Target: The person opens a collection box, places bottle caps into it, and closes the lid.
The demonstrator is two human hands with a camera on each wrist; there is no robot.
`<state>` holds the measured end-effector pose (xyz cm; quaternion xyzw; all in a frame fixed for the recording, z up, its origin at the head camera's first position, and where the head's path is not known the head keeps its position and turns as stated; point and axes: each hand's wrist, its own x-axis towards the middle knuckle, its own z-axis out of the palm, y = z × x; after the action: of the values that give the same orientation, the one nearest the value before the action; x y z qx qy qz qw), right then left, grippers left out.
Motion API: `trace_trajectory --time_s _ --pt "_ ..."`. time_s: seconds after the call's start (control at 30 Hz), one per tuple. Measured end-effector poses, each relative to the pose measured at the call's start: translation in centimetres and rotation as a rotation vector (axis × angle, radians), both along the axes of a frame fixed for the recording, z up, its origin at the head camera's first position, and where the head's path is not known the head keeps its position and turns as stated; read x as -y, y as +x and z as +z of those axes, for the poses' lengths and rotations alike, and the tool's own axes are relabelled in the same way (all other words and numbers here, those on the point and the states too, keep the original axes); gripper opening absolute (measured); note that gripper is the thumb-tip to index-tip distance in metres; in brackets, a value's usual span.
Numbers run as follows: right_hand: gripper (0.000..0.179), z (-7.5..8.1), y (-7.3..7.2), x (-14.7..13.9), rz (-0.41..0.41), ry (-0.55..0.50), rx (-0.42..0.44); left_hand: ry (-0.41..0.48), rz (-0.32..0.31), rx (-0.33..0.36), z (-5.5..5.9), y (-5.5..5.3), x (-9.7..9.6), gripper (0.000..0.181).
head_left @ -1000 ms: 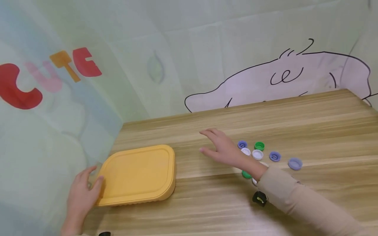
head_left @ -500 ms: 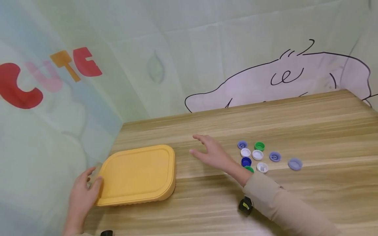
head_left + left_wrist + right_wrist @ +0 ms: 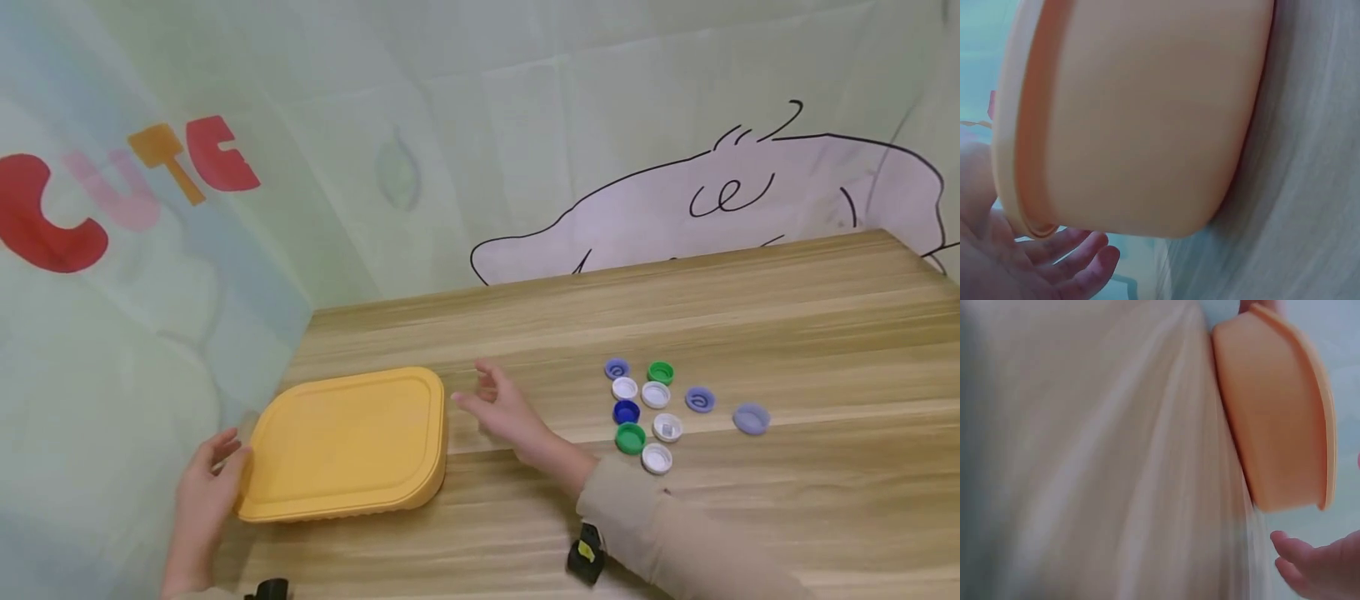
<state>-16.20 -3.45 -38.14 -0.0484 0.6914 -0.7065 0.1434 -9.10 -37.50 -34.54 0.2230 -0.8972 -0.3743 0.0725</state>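
Observation:
A yellow lidded box (image 3: pixel 345 446) stands on the left of the table, its lid on. My left hand (image 3: pixel 206 492) is at the box's left end, fingers loosely bent and the thumb by the lid's rim. In the left wrist view, the fingers (image 3: pixel 1088 265) of that hand reach past the corner of the box (image 3: pixel 1147 119). My right hand (image 3: pixel 506 408) hovers just off the box's right end with thumb and fingers spread apart, holding nothing. In the right wrist view, a gap separates this hand (image 3: pixel 1325 565) from the box (image 3: pixel 1279 412).
Several bottle caps lie right of my right hand, among them a green cap (image 3: pixel 630 437), a dark blue cap (image 3: pixel 626 412), a white cap (image 3: pixel 657 458) and a pale purple cap (image 3: pixel 751 418). A printed cloth (image 3: pixel 420 167) hangs behind and left of the wooden table (image 3: pixel 825 333).
My right hand has moved left and toward me, from near the caps to beside the box, uncovering caps under the arm. My left hand and the box have hardly moved.

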Motion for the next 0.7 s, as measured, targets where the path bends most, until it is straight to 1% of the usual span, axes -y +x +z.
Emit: trace_trajectory --time_s 0.07,0.13,0.23,0.3,0.37,0.57,0.7 --pt "0.069 0.1 0.2 0.4 -0.012 -0.071 0.071 -0.002 -0.011 0.007 0.0 -0.1 0.1 0.055" --pt "0.068 0.2 0.4 0.8 -0.018 -0.151 0.153 0.016 -0.029 0.01 -0.1 0.0 0.2 0.056" --pt "0.068 0.2 0.8 1.2 -0.016 -0.23 0.222 0.056 -0.04 0.029 -0.1 0.0 0.3 0.06" --pt "0.067 0.2 1.0 1.4 -0.011 -0.252 0.243 0.077 -0.052 0.051 -0.1 0.0 0.4 0.062" --pt "0.068 0.1 1.1 1.6 -0.007 -0.256 0.241 0.098 -0.065 0.079 0.0 0.0 0.5 0.064" --pt "0.065 0.1 1.3 2.2 0.004 -0.301 0.244 0.117 -0.101 0.147 0.3 -0.5 0.5 0.069" --pt "0.065 0.2 1.6 2.5 0.018 -0.338 0.26 0.126 -0.122 0.175 0.2 -0.7 0.3 0.068"
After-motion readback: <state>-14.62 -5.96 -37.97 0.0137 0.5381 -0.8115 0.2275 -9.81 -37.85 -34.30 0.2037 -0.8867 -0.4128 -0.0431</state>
